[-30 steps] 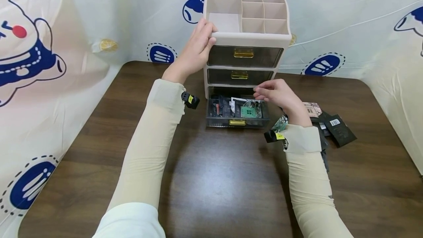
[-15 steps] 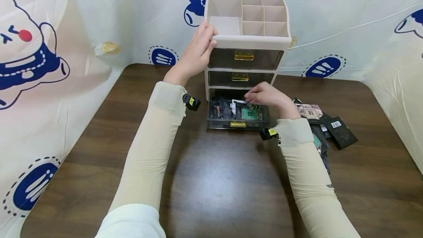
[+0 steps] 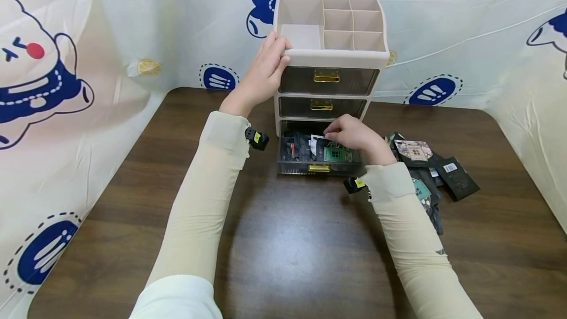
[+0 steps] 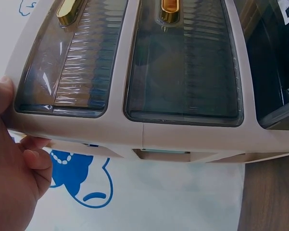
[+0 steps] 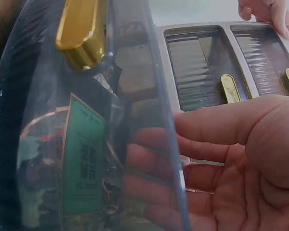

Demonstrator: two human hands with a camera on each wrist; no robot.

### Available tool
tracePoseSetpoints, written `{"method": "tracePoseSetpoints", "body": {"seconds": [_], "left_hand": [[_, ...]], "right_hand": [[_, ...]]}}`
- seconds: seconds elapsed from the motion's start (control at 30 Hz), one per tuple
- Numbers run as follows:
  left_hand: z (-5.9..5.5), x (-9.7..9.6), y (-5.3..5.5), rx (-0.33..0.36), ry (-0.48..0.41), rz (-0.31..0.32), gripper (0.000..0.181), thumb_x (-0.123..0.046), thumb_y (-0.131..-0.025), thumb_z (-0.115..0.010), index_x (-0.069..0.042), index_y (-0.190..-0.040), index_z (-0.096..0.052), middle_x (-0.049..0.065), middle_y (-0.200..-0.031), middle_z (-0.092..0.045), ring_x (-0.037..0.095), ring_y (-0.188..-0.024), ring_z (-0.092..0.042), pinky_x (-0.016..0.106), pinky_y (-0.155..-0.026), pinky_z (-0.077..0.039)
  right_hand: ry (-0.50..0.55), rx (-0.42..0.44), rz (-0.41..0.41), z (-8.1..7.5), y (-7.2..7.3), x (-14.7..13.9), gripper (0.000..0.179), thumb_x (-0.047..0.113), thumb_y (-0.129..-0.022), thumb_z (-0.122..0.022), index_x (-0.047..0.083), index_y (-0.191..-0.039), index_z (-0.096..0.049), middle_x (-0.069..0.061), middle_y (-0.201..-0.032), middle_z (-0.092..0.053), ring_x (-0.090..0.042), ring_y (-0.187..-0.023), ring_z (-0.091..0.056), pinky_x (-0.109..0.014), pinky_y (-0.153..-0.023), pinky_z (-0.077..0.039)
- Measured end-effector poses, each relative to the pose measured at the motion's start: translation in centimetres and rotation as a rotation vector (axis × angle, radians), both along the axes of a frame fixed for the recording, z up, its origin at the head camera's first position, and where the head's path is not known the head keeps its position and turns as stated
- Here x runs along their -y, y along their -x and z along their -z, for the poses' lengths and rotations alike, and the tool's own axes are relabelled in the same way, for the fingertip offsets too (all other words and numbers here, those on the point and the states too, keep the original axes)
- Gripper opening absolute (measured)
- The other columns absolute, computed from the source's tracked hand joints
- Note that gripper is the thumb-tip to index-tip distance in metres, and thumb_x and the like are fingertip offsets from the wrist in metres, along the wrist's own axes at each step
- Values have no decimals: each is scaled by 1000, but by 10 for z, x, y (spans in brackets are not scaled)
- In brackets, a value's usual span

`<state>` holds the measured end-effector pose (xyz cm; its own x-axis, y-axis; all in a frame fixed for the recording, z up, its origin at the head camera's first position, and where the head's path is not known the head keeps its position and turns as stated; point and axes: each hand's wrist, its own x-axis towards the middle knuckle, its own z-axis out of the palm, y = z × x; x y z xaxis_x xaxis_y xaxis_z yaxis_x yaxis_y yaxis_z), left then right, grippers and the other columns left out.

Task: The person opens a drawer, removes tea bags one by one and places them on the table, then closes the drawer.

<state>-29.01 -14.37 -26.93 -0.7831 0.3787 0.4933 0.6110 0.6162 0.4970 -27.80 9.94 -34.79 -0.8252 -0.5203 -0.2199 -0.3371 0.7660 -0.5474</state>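
Note:
A cream desk organizer [image 3: 336, 56] has three smoky clear drawers with gold handles. Its bottom drawer [image 3: 292, 168] is pulled out and holds several dark packets, among them a green-labelled packet [image 5: 84, 159]. My left hand [image 3: 261, 73] grips the organizer's upper left corner, thumb at the front and fingers around the side. My right hand [image 3: 354, 134] reaches over the drawer's right side, its fingers lowered among the packets. Through the clear drawer front, the right wrist view shows loosely extended fingers [image 5: 149, 156] beside the green label. No packet is visibly held; contact at the fingertips is unclear.
Several packets lie in a loose pile right of the organizer, including a pink-labelled packet [image 3: 414, 150] and a black packet with a barcode [image 3: 458, 178]. Open compartments [image 3: 353, 18] form the organizer's top. A patterned cloth [image 3: 186, 23] hangs behind the brown table [image 3: 283, 250].
My right hand has moved left and down into the drawer from above its right side. The packet that hung below its wrist now lies on the right pile. My left hand keeps its place.

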Motion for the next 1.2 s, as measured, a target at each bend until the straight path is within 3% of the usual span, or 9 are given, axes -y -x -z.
{"method": "tracePoseSetpoints", "body": {"seconds": [0.37,0.67,1.0,1.2], "left_hand": [[0,0,0,9,-4,-2,28,-24,-106,-37,1,-117,-46,14,-123,-38,24,-120,-35,33,-104,-29],[1,0,1,-2,1,1,29,-24,-106,-37,1,-116,-46,15,-122,-38,25,-119,-35,33,-103,-28],[1,-1,2,-8,6,-2,28,-23,-106,-37,2,-114,-46,15,-117,-38,26,-115,-36,33,-101,-28],[0,-1,0,1,2,-6,28,-23,-106,-36,2,-115,-46,14,-116,-37,26,-114,-36,32,-100,-28]], "right_hand": [[22,-29,27,1,-6,-1,16,3,-98,-57,-2,-105,-72,-19,-105,-70,-22,-81,-54,-33,-72,-44],[48,-80,30,4,-7,-2,17,4,-99,-56,-2,-104,-71,-18,-102,-68,-23,-78,-51,-33,-70,-42],[166,-165,147,-1,-17,-3,18,5,-100,-54,-4,-107,-68,-22,-105,-67,-29,-86,-56,-39,-77,-47],[275,-193,305,0,-23,-6,20,7,-101,-54,-3,-111,-68,-22,-113,-68,-31,-93,-58,-41,-83,-46]]}}
